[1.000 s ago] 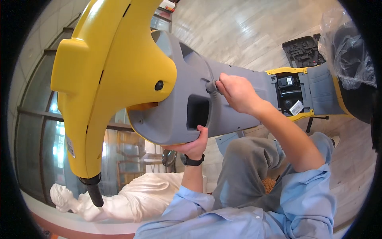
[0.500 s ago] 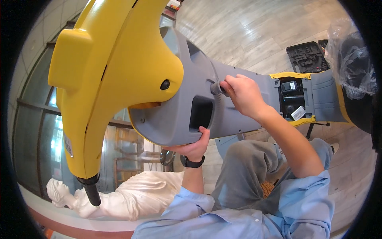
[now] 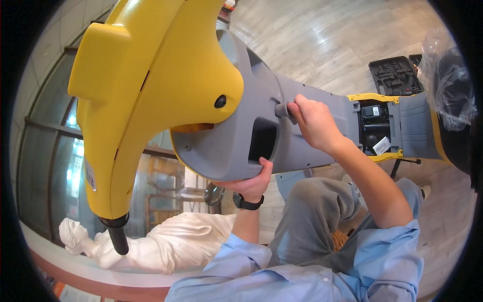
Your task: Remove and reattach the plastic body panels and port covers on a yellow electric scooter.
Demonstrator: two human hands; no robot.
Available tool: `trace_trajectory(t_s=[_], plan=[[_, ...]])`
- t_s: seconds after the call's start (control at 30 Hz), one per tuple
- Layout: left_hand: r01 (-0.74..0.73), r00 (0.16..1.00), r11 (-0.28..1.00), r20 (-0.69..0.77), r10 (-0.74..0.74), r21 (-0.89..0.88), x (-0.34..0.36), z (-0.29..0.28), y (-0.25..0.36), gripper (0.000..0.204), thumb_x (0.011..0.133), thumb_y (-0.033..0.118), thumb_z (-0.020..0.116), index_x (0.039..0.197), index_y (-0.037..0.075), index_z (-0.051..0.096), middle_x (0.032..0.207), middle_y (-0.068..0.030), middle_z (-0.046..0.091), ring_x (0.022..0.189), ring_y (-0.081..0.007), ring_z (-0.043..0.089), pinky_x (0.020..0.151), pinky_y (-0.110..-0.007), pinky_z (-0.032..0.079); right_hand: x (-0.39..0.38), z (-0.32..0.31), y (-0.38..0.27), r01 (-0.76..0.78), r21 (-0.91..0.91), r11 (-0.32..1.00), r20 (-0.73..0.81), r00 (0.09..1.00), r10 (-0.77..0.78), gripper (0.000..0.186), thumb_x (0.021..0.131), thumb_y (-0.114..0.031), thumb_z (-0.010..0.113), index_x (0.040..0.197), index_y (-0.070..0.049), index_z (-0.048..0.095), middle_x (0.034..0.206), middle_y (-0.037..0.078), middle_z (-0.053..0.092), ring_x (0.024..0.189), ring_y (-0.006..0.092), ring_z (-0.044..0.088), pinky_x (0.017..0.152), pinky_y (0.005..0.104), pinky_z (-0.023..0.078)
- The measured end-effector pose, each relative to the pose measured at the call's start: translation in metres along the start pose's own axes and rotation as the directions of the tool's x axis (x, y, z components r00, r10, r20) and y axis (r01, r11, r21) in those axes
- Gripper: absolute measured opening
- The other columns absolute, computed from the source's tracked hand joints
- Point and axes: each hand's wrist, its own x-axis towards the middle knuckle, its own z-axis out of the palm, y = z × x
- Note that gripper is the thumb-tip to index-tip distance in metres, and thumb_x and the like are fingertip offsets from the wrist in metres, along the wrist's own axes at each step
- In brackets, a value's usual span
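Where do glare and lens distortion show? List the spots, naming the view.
Head view: pale glare on the floor, bright patches on the glass panels; head view: panel edges bow near the picture's left rim; head view: glossy highlights on the yellow housing.

Head view: worn on the head, left of a side-by-side fisheye pair, facing down over the blue shirt (image 3: 297,283). The left hand (image 3: 254,185) and right hand (image 3: 317,125) sit close; the floor (image 3: 309,38) lies farther off.
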Motion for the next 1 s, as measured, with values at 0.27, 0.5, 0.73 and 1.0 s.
trace_trajectory(t_s=[0.27,0.5,0.73,1.0], plan=[[0.011,1.0,0.991,0.016,-0.013,0.136,0.002,-0.002,0.002,0.123,0.055,0.015,0.079,0.146,-0.008,0.001,0.135,-0.0258,0.028,0.122,-0.0366,0.042,0.103,-0.051,0.037,-0.004,0.0,0.002,0.036,0.329,0.944,-0.046,0.999,-0.022,0.018,0.098,-0.014,0.051,0.099,0.001,0.042,0.092,0.026,0.058,0.088,0.0436,0.058,0.076,0.0473,0.046],[0.102,0.994,0.994,0.026,-0.104,0.049,0.003,0.0,0.006,0.121,0.056,0.014,0.078,0.145,-0.008,-0.001,0.134,-0.0256,0.03,0.12,-0.0353,0.045,0.101,-0.049,0.04,0.001,-0.001,0.004,0.097,0.125,0.987,-0.07,0.994,-0.089,0.017,0.099,-0.013,0.052,0.095,0.001,0.042,0.083,0.024,0.059,0.082,0.0449,0.058,0.072,0.048,0.046],[0.089,0.996,0.996,-0.009,-0.088,0.027,-0.001,0.0,0.004,0.122,0.058,0.013,0.078,0.144,-0.009,-0.006,0.132,-0.0256,0.031,0.116,-0.0337,0.047,0.098,-0.047,0.043,-0.002,0.002,-0.001,0.026,-0.012,1.0,-0.049,0.998,-0.026,0.024,0.1,-0.021,0.052,0.095,0.0,0.042,0.081,0.024,0.06,0.081,0.0458,0.058,0.07,0.05,0.045],[0.082,0.997,0.997,-0.015,-0.082,0.009,0.002,0.004,0.004,0.122,0.058,0.016,0.078,0.144,-0.011,-0.003,0.133,-0.0273,0.031,0.116,-0.0351,0.048,0.096,-0.048,0.044,-0.001,0.0,0.003,0.017,0.165,0.986,-0.021,1.0,-0.014,0.02,0.1,-0.021,0.053,0.099,-0.003,0.044,0.089,0.024,0.062,0.09,0.0447,0.059,0.076,0.0488,0.046]])
